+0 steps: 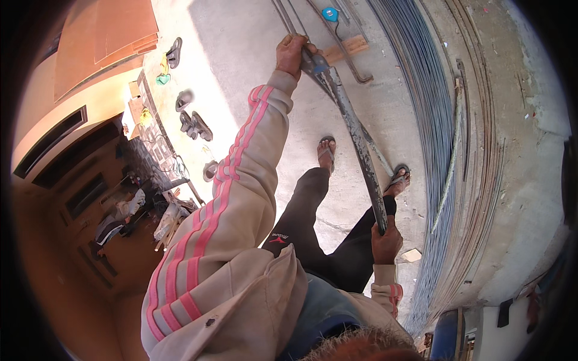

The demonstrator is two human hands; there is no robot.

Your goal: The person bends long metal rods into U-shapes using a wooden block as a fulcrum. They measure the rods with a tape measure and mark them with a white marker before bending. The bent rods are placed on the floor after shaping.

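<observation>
A long-handled bolt cutter (349, 114) with chipped, worn paint slants across the middle. My right hand (386, 242) is closed round the lower end of its upper handle. The second handle (376, 147) runs down beneath it towards my right foot; its end is by the sandal. At the cutter's head (318, 63), my left hand (292, 54) is closed round thin steel rods (287, 18), which stretch away past the top edge. The jaws are partly hidden beside my fingers, so whether they touch the rods I cannot tell.
A wooden block (347, 50) lies beyond the cutter, with a bent steel bar (355, 67) across it and a blue tape measure (330, 14) nearby. Long bundled rods (430, 90) run along the right. Several sandals (195, 125) lie left; a cluttered doorway (120, 210) stands beyond.
</observation>
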